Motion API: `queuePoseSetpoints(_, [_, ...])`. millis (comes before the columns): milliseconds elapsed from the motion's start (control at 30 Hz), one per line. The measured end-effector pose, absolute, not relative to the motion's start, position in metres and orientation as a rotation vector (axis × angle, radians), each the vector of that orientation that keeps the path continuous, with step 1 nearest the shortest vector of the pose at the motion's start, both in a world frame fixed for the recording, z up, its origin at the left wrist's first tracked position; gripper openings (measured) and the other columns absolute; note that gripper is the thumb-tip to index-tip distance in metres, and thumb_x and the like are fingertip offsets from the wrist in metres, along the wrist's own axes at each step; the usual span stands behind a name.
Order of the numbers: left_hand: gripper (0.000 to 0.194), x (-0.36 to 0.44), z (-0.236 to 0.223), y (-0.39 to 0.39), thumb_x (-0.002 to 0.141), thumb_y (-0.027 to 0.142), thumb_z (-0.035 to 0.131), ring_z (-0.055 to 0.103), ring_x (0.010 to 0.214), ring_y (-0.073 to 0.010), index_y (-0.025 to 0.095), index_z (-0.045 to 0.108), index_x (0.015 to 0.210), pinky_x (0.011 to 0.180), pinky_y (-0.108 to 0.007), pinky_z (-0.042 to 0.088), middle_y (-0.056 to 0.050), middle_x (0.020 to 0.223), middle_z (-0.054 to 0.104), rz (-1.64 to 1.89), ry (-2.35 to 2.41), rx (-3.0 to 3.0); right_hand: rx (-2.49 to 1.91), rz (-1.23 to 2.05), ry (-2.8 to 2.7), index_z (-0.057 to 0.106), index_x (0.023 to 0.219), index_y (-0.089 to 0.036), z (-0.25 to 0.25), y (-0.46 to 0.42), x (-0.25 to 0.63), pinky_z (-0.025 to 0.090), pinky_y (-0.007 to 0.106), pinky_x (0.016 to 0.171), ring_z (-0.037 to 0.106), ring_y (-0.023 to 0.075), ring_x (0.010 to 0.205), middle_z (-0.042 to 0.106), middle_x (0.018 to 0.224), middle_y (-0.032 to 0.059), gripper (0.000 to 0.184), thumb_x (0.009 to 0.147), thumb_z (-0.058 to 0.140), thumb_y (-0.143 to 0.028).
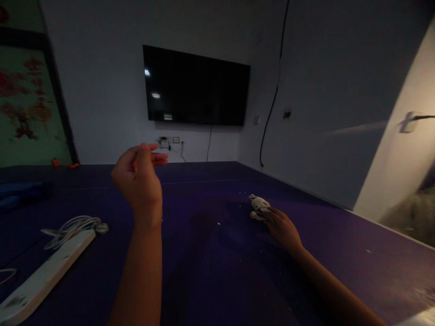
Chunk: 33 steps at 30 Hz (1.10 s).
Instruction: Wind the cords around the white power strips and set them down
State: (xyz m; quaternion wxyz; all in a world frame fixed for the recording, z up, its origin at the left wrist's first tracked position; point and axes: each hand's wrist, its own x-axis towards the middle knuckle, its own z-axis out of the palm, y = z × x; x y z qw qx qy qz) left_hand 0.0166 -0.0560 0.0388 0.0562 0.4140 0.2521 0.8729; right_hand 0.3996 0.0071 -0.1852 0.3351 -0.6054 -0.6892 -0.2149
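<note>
My right hand [280, 226] rests low over the purple surface [210, 262], its fingers closed over a bundled white cord [260, 203]. The wound coils stick out beyond my fingertips, and the rest of the bundle is hidden under the hand. Raised to the left of centre, my left hand [141, 174] holds nothing that I can see. Its fingers are loosely bent and point right, with gaps between them. Left of that forearm lies a long white power strip [54, 267], with its own looped white cable [73, 226] and plug [102, 227] at the far end.
Small white scraps [219, 223] dot the surface. A dark blue item [20, 192] lies at the far left, near small orange objects [64, 164]. Ahead, a television [197, 88] hangs above wall sockets [173, 140]. A black cable [272, 108] runs down the right wall.
</note>
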Motion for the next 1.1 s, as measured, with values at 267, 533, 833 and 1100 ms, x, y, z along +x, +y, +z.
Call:
queuePoseSetpoints(267, [0.019, 0.016, 0.039, -0.057, 0.078, 0.025, 0.050, 0.060, 0.048, -0.0115, 0.017, 0.063, 0.066, 0.049, -0.026, 0.050, 0.000, 0.054, 0.061, 2.638, 0.755, 1.248, -1.566, -0.589, -1.651, 0.065, 0.107, -0.022, -0.176, 0.000, 0.390, 0.046, 0.040, 0.093, 0.058, 0.0251, 0.105, 0.063, 0.116, 0.0095, 0.032, 0.086, 0.046, -0.036])
queuePoseSetpoints(533, [0.019, 0.017, 0.040, -0.057, 0.078, 0.024, 0.051, 0.061, 0.047, -0.0119, 0.017, 0.063, 0.065, 0.049, -0.027, 0.050, 0.001, 0.052, 0.060, 2.644, 0.701, 1.240, -1.745, -0.495, -1.296, 0.061, 0.112, -0.017, -0.168, -0.008, 0.394, 0.049, 0.040, 0.082, 0.059, 0.0281, 0.101, 0.063, 0.115, 0.0128, 0.051, 0.087, 0.036, -0.054])
queuePoseSetpoints(833, [0.020, 0.015, 0.040, -0.058, 0.078, 0.024, 0.051, 0.061, 0.048, -0.0118, 0.016, 0.064, 0.066, 0.049, -0.026, 0.050, 0.000, 0.053, 0.061, 2.631, 0.715, 1.252, -1.815, -0.382, -1.365, 0.062, 0.111, -0.020, -0.168, -0.008, 0.391, 0.049, 0.036, 0.077, 0.060, 0.0274, 0.101, 0.063, 0.116, 0.0104, 0.054, 0.080, 0.045, -0.061])
queuePoseSetpoints(1100, [0.019, 0.015, 0.039, -0.051, 0.076, 0.025, 0.052, 0.059, 0.043, -0.0111, 0.015, 0.064, 0.065, 0.044, -0.024, 0.048, 0.003, 0.048, 0.061, 2.695, 0.635, 1.246, -1.749, -0.402, -1.301, 0.065, 0.105, -0.015, -0.168, -0.007, 0.398, 0.048, 0.036, 0.078, 0.061, 0.0263, 0.096, 0.066, 0.108, 0.0125, 0.056, 0.087, 0.031, -0.056])
